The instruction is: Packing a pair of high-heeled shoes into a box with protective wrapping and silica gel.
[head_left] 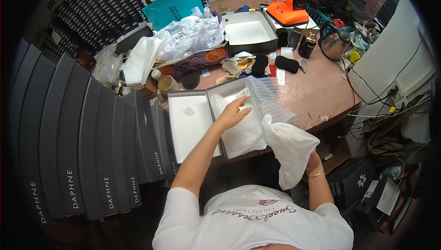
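Note:
My left hand (233,113) is above an open dark grey box, thumb and fingers apart, holding nothing. White tissue paper (241,133) lines that shoebox (224,86) and spills toward its right side. To its left lies the lid (188,119), its white inner face up. My right hand (314,162) is closed on one end of a white wrapped bundle (290,146), which hangs past the table's front edge. The wrapping hides what is inside. A clear striped plastic sheet (268,96) lies by the box's right side.
Tall stacks of dark grey shoeboxes (69,140) stand at my left. On the pink table (326,91) are a carton of white crumpled packing (190,36), another open box (248,29), black pads (287,64) and an orange machine (289,9). Cables (367,89) hang at right.

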The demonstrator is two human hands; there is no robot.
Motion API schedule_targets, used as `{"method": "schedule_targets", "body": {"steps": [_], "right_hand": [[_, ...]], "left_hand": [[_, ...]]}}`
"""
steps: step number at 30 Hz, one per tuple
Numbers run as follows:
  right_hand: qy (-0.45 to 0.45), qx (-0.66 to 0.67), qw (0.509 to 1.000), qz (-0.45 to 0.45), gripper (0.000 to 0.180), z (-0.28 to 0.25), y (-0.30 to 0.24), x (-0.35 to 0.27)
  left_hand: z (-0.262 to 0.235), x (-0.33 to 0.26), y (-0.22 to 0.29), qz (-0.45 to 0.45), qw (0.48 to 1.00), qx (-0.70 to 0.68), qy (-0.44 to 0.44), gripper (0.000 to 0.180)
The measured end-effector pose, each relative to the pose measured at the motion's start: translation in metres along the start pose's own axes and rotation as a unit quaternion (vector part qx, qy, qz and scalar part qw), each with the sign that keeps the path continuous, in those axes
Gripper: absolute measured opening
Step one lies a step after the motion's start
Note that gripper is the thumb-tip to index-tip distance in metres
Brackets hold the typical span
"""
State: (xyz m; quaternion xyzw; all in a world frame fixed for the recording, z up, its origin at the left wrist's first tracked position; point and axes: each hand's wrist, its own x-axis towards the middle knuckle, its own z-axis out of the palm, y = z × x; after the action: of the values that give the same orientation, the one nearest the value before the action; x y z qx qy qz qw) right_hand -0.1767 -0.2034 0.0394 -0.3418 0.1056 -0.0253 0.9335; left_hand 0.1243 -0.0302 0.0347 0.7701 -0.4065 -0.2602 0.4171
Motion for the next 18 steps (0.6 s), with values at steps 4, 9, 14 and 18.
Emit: {"method": "schedule_targets", "body": {"steps": [4,9,14,18], "right_hand": [[0.051,-0.049,0.997,-0.039,0.101,-0.014,-0.007,-0.022],[0.123,-0.114,0.98,-0.105,0.102,-0.013,-0.043,-0.027],[0.051,-0.157,0.981,-0.104,0.093,0.055,-0.08,0.069],[0.057,-0.291,0.952,0.08,0.053,0.087,-0.046,0.183]], "left_hand": [[0.017,0.064,-0.059,-0.077,0.937,0.339,0.038,0.038],[-0.003,0.069,-0.059,-0.069,0.93,0.359,0.031,0.015],[-0.023,-0.001,-0.018,0.094,0.879,0.468,0.01,0.021],[0.02,-0.03,-0.039,0.029,0.874,0.485,-0.026,0.036]]}}
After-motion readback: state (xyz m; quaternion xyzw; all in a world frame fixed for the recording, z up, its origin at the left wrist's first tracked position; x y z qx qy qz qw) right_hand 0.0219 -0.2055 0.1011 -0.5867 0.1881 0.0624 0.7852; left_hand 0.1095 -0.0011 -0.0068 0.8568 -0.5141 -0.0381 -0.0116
